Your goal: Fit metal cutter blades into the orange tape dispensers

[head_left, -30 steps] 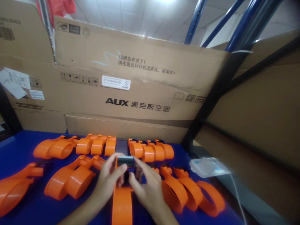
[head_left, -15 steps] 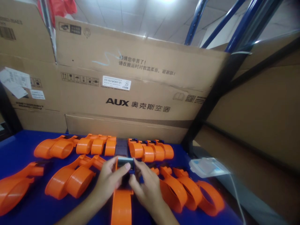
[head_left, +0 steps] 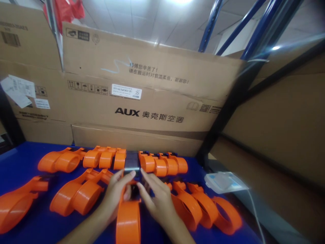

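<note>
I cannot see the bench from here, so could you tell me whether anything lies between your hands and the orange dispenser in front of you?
Nothing visible does: the left hand and right hand hold the orange dispenser at its far end. Neighbouring dispensers lie to either side.

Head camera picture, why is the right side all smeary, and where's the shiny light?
In the head view, the blue rack posts are streaked with blur; the AUX box print reads clearly; a ceiling light glares at the top edge.
</note>
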{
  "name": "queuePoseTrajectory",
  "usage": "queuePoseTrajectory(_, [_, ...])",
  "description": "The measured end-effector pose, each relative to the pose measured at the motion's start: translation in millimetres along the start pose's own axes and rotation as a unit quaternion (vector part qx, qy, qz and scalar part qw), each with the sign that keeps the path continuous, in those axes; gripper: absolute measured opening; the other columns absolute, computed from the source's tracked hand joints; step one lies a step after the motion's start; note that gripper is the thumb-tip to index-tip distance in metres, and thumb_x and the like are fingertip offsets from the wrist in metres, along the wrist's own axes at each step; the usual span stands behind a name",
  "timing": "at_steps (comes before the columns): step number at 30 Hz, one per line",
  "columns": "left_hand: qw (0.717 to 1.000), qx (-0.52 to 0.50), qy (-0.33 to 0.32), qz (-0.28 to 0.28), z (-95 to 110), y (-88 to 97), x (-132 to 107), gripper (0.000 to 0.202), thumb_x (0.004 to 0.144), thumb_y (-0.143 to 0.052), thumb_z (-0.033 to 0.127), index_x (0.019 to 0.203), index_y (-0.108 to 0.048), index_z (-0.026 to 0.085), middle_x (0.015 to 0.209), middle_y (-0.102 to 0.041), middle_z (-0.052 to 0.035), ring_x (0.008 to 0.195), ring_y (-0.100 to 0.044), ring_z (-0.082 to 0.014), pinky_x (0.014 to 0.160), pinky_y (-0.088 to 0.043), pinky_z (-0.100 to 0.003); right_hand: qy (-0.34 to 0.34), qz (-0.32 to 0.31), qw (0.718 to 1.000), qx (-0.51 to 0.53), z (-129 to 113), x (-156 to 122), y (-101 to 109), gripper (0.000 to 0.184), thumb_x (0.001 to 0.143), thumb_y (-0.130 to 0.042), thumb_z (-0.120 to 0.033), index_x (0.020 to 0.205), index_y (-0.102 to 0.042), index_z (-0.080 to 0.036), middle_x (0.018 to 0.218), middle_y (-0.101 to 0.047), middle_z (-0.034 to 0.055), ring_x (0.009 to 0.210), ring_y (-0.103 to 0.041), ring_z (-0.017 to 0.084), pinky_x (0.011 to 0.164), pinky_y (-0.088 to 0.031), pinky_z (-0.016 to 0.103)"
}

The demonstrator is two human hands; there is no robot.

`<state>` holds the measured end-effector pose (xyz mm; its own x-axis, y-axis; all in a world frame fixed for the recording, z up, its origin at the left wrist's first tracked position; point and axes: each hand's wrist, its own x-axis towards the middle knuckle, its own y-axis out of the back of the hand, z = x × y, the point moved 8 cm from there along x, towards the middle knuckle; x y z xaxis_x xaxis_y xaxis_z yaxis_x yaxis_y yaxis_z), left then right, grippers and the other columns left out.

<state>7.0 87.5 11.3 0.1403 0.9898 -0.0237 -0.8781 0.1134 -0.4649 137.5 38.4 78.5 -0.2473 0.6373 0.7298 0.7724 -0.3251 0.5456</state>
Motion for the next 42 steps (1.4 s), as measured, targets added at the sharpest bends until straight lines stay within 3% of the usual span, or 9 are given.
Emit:
queuePoseTrajectory(4, [1.000,-0.009,0.015,0.010,-3,3.1,3,0.037,0.075,-0.078,0.051,0.073,-0.065,0.016,0.038,-0.045,0.0076,0.032,-0.034,-0.0055,0.037,-0.028,-0.019,0.023,-0.008,1.000,-0.013,-3,0,-1,0.044,0.096,-0.053,-0.015,0.139,-0.058,-0.020,0.100,-0.071,0.0109,0.082,-0.070,0.020,0.073,-0.062,0.032])
queuePoseTrajectory(12, [1.000,-0.005,0.008,0.010,-3,-0.5,0,0.037,0.073,-0.083,0.048,0.085,-0.067,0.016,0.042,-0.046,0.0087,0.035,-0.034,-0.0037,0.037,-0.026,-0.016,0.081,0.036,0.990,-0.110,-10,-3,1,0.052,0.089,-0.055,-0.010,0.140,-0.055,-0.016,0.117,-0.073,0.0147,0.103,-0.073,0.027,0.090,-0.063,0.041])
queuePoseTrajectory(21, [0.998,0.053,0.006,-0.020,-1,-5.1,-6,0.040,0.075,-0.082,0.048,0.093,-0.069,0.015,0.042,-0.050,0.0072,0.035,-0.039,-0.0051,0.039,-0.031,-0.018,0.118,0.057,0.978,-0.159,-16,-9,-1,0.059,0.089,-0.051,-0.005,0.147,-0.046,-0.016,0.118,-0.074,0.0136,0.103,-0.075,0.025,0.090,-0.065,0.035])
queuePoseTrajectory(28, [0.999,0.049,0.007,-0.021,1,-4.9,-5,0.039,0.074,-0.083,0.048,0.090,-0.068,0.015,0.041,-0.048,0.0081,0.034,-0.038,-0.0050,0.039,-0.030,-0.017,0.124,0.047,0.981,-0.143,-16,-9,0,0.058,0.089,-0.052,-0.004,0.147,-0.046,-0.013,0.119,-0.074,0.0150,0.107,-0.073,0.024,0.092,-0.064,0.035])
queuePoseTrajectory(34, [0.996,0.070,-0.042,-0.019,9,-0.4,0,0.036,0.081,-0.075,0.051,0.088,-0.067,0.016,0.039,-0.045,0.0087,0.032,-0.034,-0.0050,0.038,-0.028,-0.018,0.097,0.002,0.991,-0.091,-12,-2,3,0.048,0.093,-0.056,-0.011,0.140,-0.055,-0.015,0.127,-0.070,0.0126,0.115,-0.069,0.026,0.099,-0.060,0.039])
queuePoseTrajectory(38, [0.992,0.105,-0.069,-0.032,8,-0.1,0,0.038,0.088,-0.065,0.055,0.085,-0.066,0.017,0.038,-0.043,0.0083,0.030,-0.033,-0.0056,0.036,-0.026,-0.019,0.081,0.035,0.994,-0.061,-10,-4,10,0.043,0.091,-0.064,-0.017,0.135,-0.060,-0.017,0.120,-0.073,0.0126,0.106,-0.073,0.026,0.094,-0.062,0.039])
queuePoseTrajectory(42, [0.984,0.147,-0.087,-0.049,11,-5.1,-3,0.038,0.089,-0.065,0.054,0.080,-0.065,0.017,0.039,-0.045,0.0071,0.030,-0.037,-0.0061,0.037,-0.026,-0.019,0.064,0.058,0.996,-0.039,-9,-6,13,0.041,0.089,-0.063,-0.014,0.129,-0.062,-0.018,0.108,-0.076,0.0102,0.093,-0.075,0.023,0.084,-0.063,0.035])
